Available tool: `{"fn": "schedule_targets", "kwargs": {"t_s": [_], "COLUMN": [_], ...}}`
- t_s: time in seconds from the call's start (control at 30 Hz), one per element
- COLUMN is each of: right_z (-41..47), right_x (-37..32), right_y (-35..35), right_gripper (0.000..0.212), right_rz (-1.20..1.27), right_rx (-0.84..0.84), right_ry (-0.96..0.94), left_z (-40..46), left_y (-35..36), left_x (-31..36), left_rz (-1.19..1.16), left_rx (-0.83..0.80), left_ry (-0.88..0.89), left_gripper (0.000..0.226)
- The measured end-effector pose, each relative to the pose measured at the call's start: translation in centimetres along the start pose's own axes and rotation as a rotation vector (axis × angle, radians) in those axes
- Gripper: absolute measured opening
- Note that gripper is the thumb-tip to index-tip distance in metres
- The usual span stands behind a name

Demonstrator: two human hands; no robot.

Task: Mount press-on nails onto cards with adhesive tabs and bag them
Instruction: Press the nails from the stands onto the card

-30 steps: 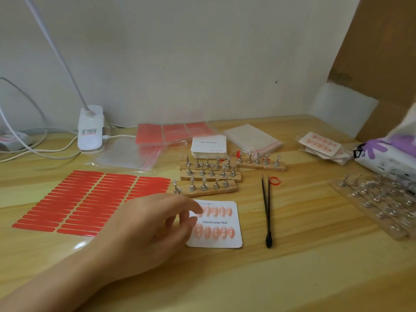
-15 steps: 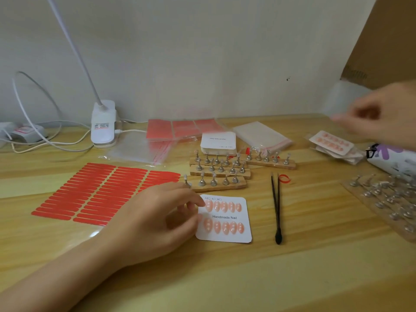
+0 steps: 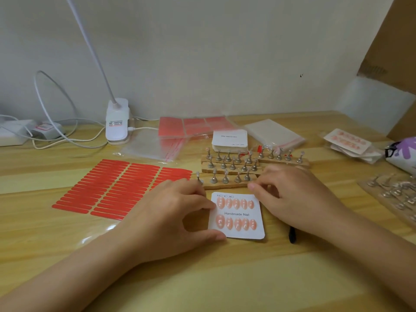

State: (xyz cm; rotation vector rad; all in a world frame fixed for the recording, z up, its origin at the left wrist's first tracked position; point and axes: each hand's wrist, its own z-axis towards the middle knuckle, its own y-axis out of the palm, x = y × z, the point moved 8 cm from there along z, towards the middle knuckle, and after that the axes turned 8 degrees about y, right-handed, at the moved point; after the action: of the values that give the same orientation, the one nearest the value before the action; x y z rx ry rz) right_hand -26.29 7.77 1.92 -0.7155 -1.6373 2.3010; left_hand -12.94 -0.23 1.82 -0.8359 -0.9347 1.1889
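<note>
A white "Handmade Nail" card (image 3: 258, 219) with two rows of pink press-on nails lies flat on the wooden table. My left hand (image 3: 171, 218) holds its left edge, with the thumb on the lower left corner and the index finger at the upper left. My right hand (image 3: 295, 194) rests beside the card's upper right corner, its fingers bent, and I see nothing between them. A sheet of red adhesive tabs (image 3: 117, 190) lies to the left.
Wooden strips with metal nail stands (image 3: 227, 174) sit just behind the card. Behind them are a stack of blank cards (image 3: 229, 140) and zip bags (image 3: 273, 134). Bagged sets (image 3: 347, 140) lie far right. My right wrist covers most of the black tweezers (image 3: 292, 236). A lamp base (image 3: 117, 120) stands back left.
My right hand came in from the far right and settled by the card's upper right corner, covering the tweezers. My left hand shifted from the nails to the card's left edge.
</note>
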Motion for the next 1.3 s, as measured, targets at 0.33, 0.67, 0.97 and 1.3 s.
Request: {"fn": "schedule_targets", "kwargs": {"t_s": [0.33, 0.67, 0.97, 1.3], "right_z": [0.1, -0.3, -0.4, -1.3], "right_x": [1.6, 1.2, 0.4, -1.7], "right_y": [0.6, 0.9, 1.5, 2.2], "right_gripper": [0.012, 0.010, 0.026, 0.016], "right_rz": [0.497, 1.112, 1.206, 1.012], "right_rx": [-0.185, -0.227, -0.249, -0.466], "right_ry": [0.267, 0.454, 0.419, 0.311], "left_z": [0.0, -0.7, -0.5, -0.6], "left_y": [-0.3, 2.5, 3.2, 3.2], "left_x": [0.6, -2.1, -2.4, -2.4], "left_rz": [0.015, -1.242, -1.271, -1.316], "left_rx": [0.101, 0.151, 0.091, 0.158], "left_ry": [0.067, -0.641, -0.687, -0.700], "left_gripper": [0.044, 0.027, 0.016, 0.017]}}
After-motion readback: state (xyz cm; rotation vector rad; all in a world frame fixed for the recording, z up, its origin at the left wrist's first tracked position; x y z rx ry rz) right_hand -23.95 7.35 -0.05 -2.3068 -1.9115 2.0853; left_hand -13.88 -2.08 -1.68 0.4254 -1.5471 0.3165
